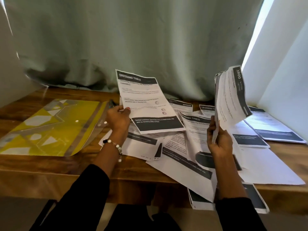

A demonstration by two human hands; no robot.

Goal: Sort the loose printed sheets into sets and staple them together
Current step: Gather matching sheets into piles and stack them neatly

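Nearest, at the front edge of the counter [50, 165], a few sheets of the loose pile [183, 157] hang over the rim, likely to slide off if the pile is stirred. Just beyond that edge, the right hand [220, 140] grips a gathered stack [231, 100] by its lower corner, holding it upright above the pile, probably so the set building there stays apart from the unsorted sheets. Left of the pile, the left hand [118, 117] pinches a single sheet [146, 100] headed "DRESSING TABLE" at its side edge, thumb on top, and tilts it up toward the camera (most likely to read which set it belongs to). Further left of the pile, a yellow plastic folder [50, 127] lies flat, with a dark pen-like object [112, 103] just past it; I cannot tell whether it is a stapler. Behind the pile, more sheets lie against a grey-green curtain [133, 39], which crowds the back of the working space.
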